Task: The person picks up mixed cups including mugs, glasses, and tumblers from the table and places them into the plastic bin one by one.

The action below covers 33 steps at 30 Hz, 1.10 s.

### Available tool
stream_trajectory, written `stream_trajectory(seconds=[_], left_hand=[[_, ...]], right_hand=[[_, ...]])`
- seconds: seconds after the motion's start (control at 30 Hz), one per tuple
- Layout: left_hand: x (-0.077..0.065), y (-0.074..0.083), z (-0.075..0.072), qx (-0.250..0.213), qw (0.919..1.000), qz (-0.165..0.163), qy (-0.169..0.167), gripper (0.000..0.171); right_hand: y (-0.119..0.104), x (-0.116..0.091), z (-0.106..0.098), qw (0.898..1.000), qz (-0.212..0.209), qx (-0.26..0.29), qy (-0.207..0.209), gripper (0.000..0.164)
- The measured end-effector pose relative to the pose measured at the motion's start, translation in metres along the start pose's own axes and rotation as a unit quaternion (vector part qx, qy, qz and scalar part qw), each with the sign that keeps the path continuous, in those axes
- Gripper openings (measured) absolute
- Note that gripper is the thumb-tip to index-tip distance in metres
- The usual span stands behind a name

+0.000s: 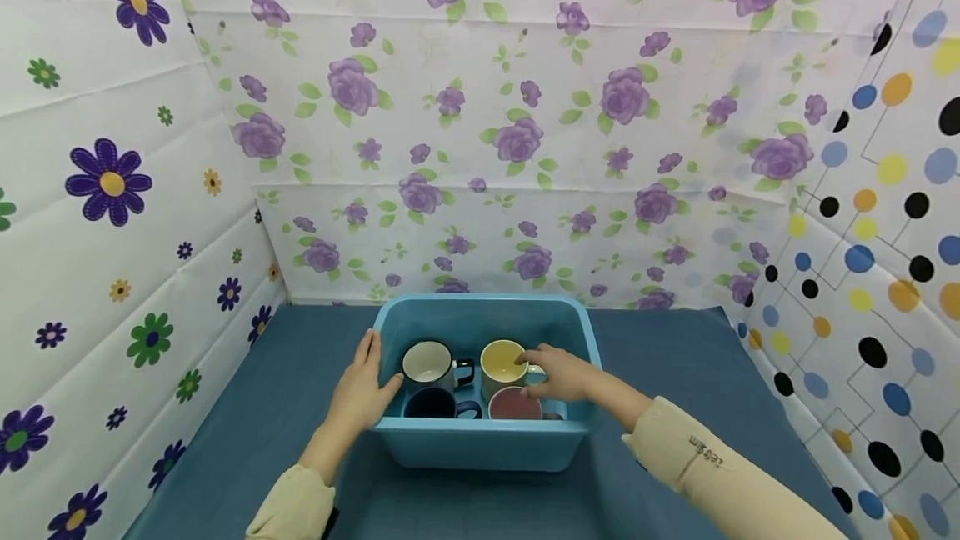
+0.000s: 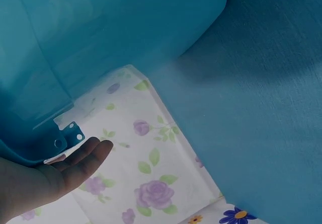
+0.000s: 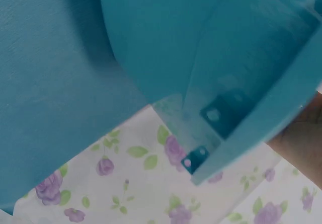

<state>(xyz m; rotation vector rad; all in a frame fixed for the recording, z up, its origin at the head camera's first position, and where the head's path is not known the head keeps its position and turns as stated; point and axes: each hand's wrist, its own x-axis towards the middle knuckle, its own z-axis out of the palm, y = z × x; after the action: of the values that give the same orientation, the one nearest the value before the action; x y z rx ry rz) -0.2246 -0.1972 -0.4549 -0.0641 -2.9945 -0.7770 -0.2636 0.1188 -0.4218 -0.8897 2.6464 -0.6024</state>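
Observation:
A blue plastic bin (image 1: 480, 447) holds a white mug with a black handle (image 1: 427, 363), a dark blue mug (image 1: 430, 403), a yellow mug (image 1: 497, 357) and a pink mug (image 1: 514, 404). My left hand (image 1: 354, 394) rests at the bin's left rim, fingers extended and thumb over the edge; the left wrist view shows this hand (image 2: 55, 178) beside the rim. My right hand (image 1: 562, 373) reaches over the right rim, fingertips at the yellow mug's edge and thumb close over the pink mug. In the right wrist view the bin wall hides most of that hand (image 3: 302, 138).
The bin stands on a table with a dark blue cloth (image 1: 660, 407). A purple-rose patterned sheet (image 1: 517, 140) hangs behind. Flowered cloth (image 1: 112, 290) forms the left side, and a dotted sheet (image 1: 870, 273) the right side.

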Motion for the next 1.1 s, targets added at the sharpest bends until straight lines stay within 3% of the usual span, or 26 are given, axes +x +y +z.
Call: stream_trajectory(seconds=[0.23, 0.43, 0.57, 0.87, 1.1], left_hand=[[-0.008, -0.005, 0.002, -0.008, 0.9999, -0.004, -0.006, 0.078], [-0.009, -0.014, -0.001, -0.037, 0.9993, -0.009, 0.002, 0.075], [-0.005, -0.015, -0.001, -0.059, 0.9982, 0.003, 0.015, 0.072], [-0.007, -0.020, 0.000, -0.123, 0.9883, 0.011, 0.089, 0.058], [-0.011, -0.023, -0.011, -0.147, 0.9843, 0.045, 0.087, 0.055]], right_hand=[[-0.002, -0.013, -0.021, 0.995, -0.054, 0.047, 0.062, 0.042], [-0.005, -0.020, -0.028, 0.981, -0.079, 0.101, 0.148, 0.032], [0.000, -0.032, -0.030, 0.971, -0.069, 0.105, 0.204, 0.028], [0.029, -0.053, -0.044, 0.939, -0.027, 0.116, 0.323, 0.024], [0.055, -0.065, -0.050, 0.922, -0.008, 0.128, 0.364, 0.024]])
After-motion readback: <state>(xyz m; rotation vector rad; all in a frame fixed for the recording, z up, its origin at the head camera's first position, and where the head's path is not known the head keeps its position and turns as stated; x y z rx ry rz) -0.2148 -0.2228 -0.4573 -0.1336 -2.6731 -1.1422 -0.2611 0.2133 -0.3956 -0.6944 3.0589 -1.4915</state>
